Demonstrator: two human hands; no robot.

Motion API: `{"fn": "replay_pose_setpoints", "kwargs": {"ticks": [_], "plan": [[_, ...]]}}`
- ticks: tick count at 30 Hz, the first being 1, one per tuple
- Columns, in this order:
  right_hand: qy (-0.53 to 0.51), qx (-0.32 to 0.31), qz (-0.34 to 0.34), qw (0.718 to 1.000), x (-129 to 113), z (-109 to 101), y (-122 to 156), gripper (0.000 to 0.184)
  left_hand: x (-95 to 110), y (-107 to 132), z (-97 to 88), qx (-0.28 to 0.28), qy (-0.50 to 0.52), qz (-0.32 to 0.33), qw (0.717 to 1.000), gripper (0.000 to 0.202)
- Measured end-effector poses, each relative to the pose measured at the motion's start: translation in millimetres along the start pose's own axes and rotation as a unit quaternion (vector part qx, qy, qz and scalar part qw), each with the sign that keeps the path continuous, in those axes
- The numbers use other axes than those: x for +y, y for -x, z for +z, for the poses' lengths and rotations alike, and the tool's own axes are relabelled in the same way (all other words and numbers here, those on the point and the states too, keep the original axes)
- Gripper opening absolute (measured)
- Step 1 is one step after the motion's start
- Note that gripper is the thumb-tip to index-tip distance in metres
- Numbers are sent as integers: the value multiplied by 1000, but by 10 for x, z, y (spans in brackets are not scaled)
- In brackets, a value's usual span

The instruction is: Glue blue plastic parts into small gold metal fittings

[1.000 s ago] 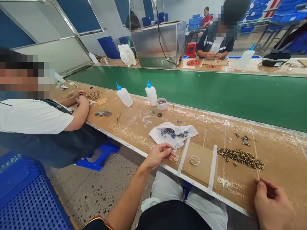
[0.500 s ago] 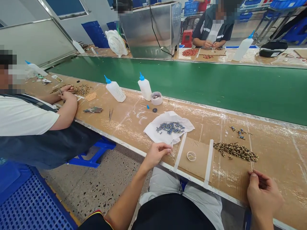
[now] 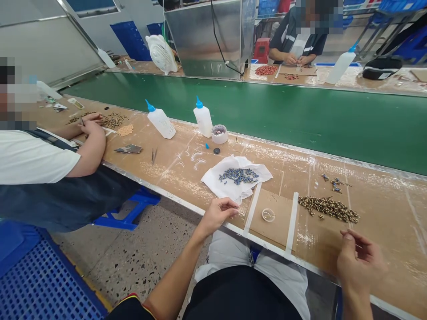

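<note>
Fingers of the right hand [image 3: 360, 258] are loosely curled, thumb and forefinger close together, near the pile of gold-and-dark parts [image 3: 328, 209]; whether a tiny piece sits between their tips I cannot tell. That pile lies on the brown table covering [image 3: 316, 253], right of the cardboard pad [image 3: 275, 235]. Each part looks small, light and hard, probably smooth enough to slip or roll, so a fingertip pinch on one piece at the heap's loose edge should suit best. Just beyond lie a few blue pieces [image 3: 336, 183]; their thin ends may bend, so the thicker bodies seem a safer hold. On the pad stands a shallow clear dish [image 3: 267, 221], likely light and easy to tip, best gripped by its rim. Left of the pad, the left hand [image 3: 216, 217] has thumb and forefinger nearly meeting, anything between them too small to make out, beside a soft-looking white cloth [image 3: 213, 178] bearing blue parts [image 3: 242, 175]. Farther off are two bottles [image 3: 203, 121], tweezers [image 3: 154, 156] and a co-worker's hands [image 3: 91, 125]
</note>
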State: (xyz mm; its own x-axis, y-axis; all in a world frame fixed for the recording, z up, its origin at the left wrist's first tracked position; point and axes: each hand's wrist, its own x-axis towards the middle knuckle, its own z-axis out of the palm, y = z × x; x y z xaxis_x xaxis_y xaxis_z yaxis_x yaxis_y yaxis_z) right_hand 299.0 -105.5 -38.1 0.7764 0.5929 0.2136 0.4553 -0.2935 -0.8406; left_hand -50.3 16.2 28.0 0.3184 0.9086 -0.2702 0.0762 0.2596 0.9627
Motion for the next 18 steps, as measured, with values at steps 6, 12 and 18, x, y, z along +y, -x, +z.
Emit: {"fn": "replay_pose_setpoints", "kwargs": {"ticks": [6, 12, 18], "plan": [[-107, -286, -22, 952, -582, 436, 309, 39, -57, 10, 115, -10, -6, -9, 1000, 19], [-135, -332, -17, 933, -730, 679, 425, 35, -155, 50, 268, -39, 15, -28, 999, 26], [-136, -338, -74, 928, -843, 683, 379, 24, -147, 67, 420, -68, 13, -30, 997, 21]]}}
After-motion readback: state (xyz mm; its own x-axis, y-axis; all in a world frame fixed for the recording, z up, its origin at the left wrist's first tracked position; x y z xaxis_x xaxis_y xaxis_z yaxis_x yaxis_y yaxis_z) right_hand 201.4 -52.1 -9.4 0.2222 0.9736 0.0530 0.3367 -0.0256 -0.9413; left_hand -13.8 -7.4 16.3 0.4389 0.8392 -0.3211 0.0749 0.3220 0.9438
